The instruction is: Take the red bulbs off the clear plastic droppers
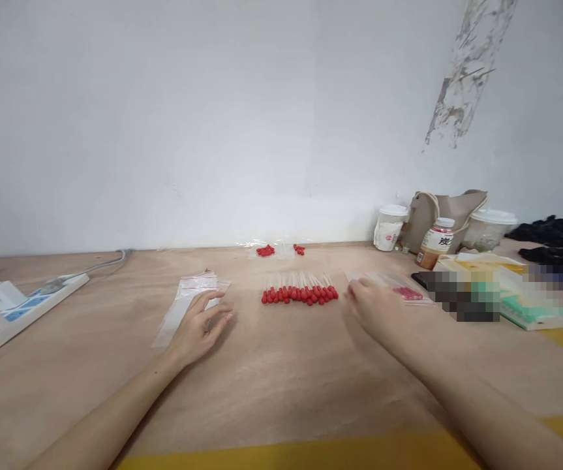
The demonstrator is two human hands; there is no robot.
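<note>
Power strip [46, 307] on the far left, long, white plastic with blue socket panels, lying on a light wood-toned tabletop [261, 372]. Next along are some flat, clear plastic zip bags [176, 316] with red lines near the top. The left hand [203, 329] is at their right side, fingers loosely spread and half curled, nothing visible in them.

Middle is the main thing: a tight row of thin whitish sticks with oval red tips [305, 295], tips facing the person, lying between the two hands. Behind it, near the wall, are small clusters of red pieces [265, 250] with clear plastic around them, too small to make out properly.

The right hand [366, 303] is just beside the row's right end, fingers bunched together, but honestly can't tell if anything's pinched in there. Partly behind it lies a clear plastic bag with red contents [408, 294]. Past that, a white lidded cup [389, 228] and a white-capped bottle [436, 245].

Imo the step in hand is arranging the loose row. Next move seems to call for a light fingertip pinch on those skinny sticks, without knocking their neighbours askew
</note>
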